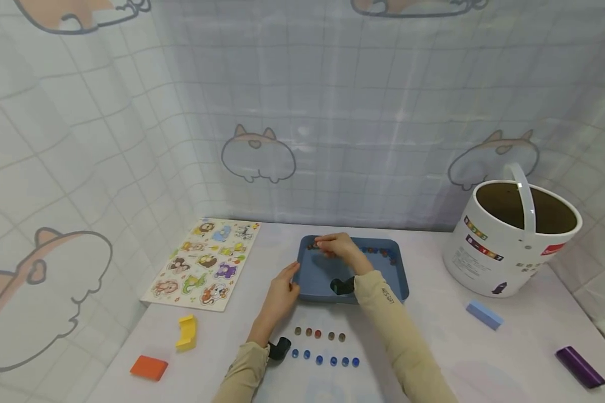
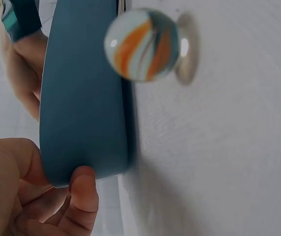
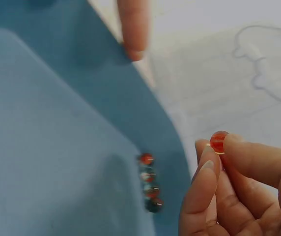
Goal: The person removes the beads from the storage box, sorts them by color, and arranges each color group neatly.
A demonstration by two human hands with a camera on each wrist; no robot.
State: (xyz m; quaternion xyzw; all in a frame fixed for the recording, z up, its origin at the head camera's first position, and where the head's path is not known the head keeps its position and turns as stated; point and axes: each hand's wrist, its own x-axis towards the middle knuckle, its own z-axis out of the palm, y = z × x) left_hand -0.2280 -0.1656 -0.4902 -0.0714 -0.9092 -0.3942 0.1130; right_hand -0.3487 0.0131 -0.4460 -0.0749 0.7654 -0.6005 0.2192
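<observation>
My left hand (image 1: 281, 291) grips the left side of a blue tray (image 1: 315, 277). In the left wrist view its thumb presses the outside of the tray wall (image 2: 84, 98), with the other fingers bent around the corner. Above the tray's far left part, my right hand (image 1: 340, 246) pinches a red marble (image 3: 219, 141) between thumb and fingertips. Several red and dark marbles (image 3: 151, 189) lie in a line along the tray's inner edge. More marbles (image 1: 378, 251) line its far right side. An orange-striped glass marble (image 2: 141, 45) looms close in the left wrist view.
Nearer me on the table are a row of brownish and red marbles (image 1: 318, 334) and a row of blue marbles (image 1: 319, 360). Leftward lie an animal puzzle board (image 1: 186, 260), a yellow block (image 1: 186, 333) and an orange block (image 1: 149, 368). Rightward are a white bucket (image 1: 474, 254), blue block (image 1: 484, 315) and purple block (image 1: 580, 367).
</observation>
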